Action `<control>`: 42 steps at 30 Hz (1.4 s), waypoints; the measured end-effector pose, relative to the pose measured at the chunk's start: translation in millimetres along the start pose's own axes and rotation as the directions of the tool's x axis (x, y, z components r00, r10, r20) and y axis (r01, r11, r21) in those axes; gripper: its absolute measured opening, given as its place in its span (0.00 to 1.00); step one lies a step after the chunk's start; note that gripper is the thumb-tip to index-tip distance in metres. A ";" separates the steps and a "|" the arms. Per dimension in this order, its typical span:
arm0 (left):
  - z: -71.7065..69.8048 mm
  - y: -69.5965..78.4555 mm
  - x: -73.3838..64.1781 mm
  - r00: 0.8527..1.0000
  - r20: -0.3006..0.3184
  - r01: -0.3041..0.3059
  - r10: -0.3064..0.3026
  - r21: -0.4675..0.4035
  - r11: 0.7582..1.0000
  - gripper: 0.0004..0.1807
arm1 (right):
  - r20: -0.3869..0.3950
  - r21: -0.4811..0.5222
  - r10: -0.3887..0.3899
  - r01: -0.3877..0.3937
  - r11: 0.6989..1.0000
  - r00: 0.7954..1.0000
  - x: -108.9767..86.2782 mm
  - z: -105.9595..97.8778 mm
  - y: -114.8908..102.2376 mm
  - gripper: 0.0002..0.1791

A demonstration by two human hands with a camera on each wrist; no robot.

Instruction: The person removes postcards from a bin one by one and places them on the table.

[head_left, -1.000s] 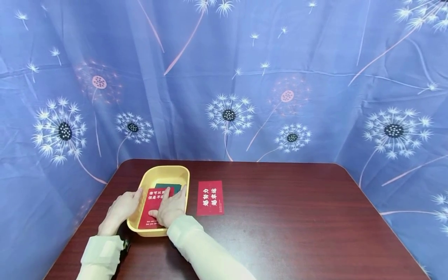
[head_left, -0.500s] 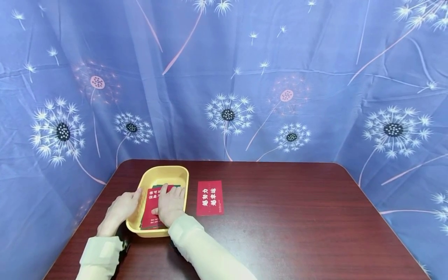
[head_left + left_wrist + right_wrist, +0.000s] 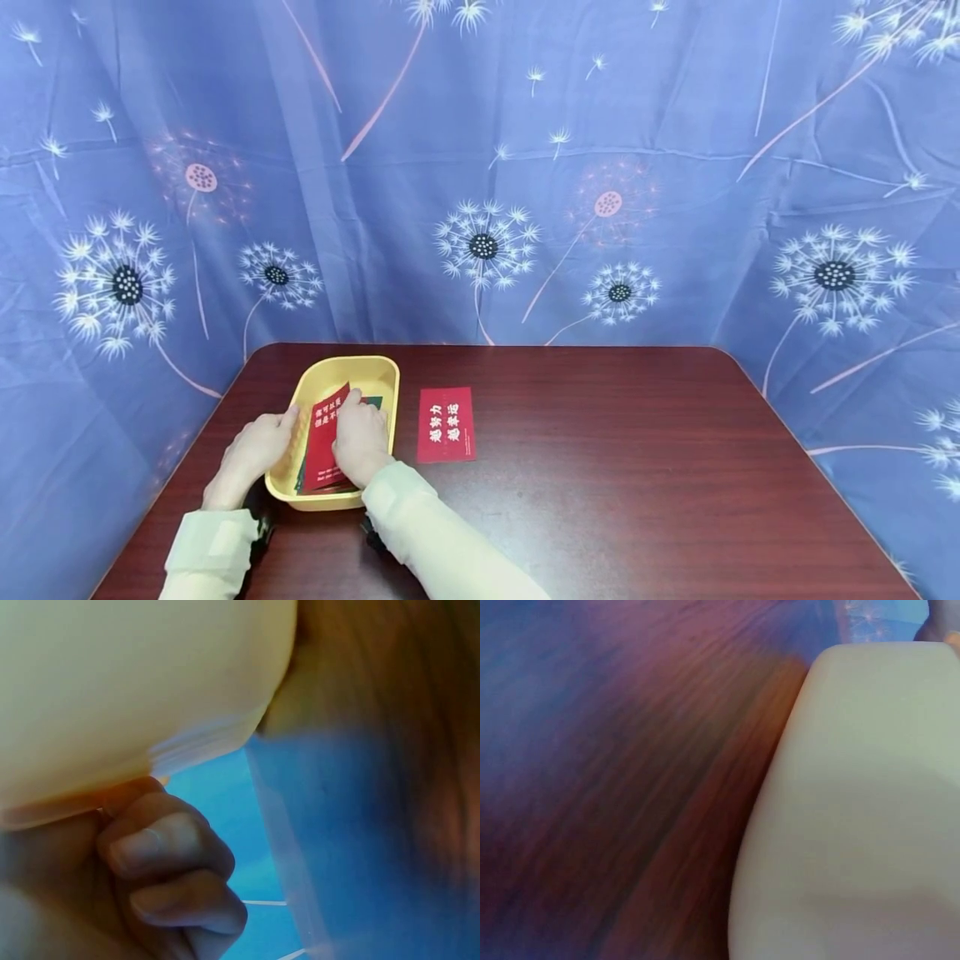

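A yellow plastic basket (image 3: 341,371) stands at the left of the table, holding red and dark green cards. My left hand (image 3: 257,454) grips its left rim; in the left wrist view the fingers of that hand (image 3: 176,862) curl below the rim against the outer wall. Inside, my right hand (image 3: 363,437) pinches a red card (image 3: 322,450) with white lettering, its far edge tilted up. Part of a green card (image 3: 372,402) shows beyond the knuckles. The fingertips are hidden from the right wrist view, where the basket's pale side wall (image 3: 855,810) fills the right half.
Another red card (image 3: 446,425) with white characters lies flat on the table, right of the basket. The dark brown wooden table (image 3: 637,467) stretches to the right. A blue dandelion-print curtain (image 3: 390,208) hangs behind and at both sides.
My right hand's fingers went from spread flat over the cards to curled at the red card's side, and that card has tilted upward. The left hand stays on the rim.
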State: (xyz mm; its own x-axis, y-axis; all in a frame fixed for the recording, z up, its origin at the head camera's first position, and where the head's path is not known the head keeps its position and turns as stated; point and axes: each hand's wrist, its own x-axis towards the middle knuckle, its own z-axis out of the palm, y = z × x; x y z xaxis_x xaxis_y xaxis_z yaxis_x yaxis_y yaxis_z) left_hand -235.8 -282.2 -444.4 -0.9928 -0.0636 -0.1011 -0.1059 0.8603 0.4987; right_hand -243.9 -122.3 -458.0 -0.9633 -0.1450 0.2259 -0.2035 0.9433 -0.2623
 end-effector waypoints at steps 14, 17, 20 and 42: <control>0.4 2.6 -2.8 1.000 -0.003 -0.010 0.010 0.003 1.000 0.33 | -0.006 0.184 -0.022 0.023 0.983 1.000 0.9 -15.6 2.1 0.06; 1.0 2.2 -3.5 1.000 0.001 -0.003 0.003 0.001 1.000 0.33 | -0.024 0.248 -0.021 0.026 0.968 0.999 1.6 -27.1 5.2 0.08; 2.0 0.9 -3.5 1.000 0.005 0.003 -0.003 0.005 1.000 0.34 | -0.035 0.372 -0.003 0.015 0.928 0.999 3.1 -43.2 13.5 0.11; 1.7 -0.4 -2.5 1.000 -0.020 0.003 -0.003 0.006 1.000 0.36 | 0.172 0.805 0.080 -0.187 0.564 0.982 -14.4 -97.0 154.8 0.08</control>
State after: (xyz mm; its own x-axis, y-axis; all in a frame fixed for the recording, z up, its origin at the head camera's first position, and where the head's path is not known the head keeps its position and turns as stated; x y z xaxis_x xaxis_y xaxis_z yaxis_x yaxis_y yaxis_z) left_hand -233.2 -281.5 -445.8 -0.9934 -0.0761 -0.0857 -0.1087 0.8630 0.4934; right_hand -244.6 54.8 -410.9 -0.9922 -0.1180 0.0394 -0.0754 0.3184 -0.9450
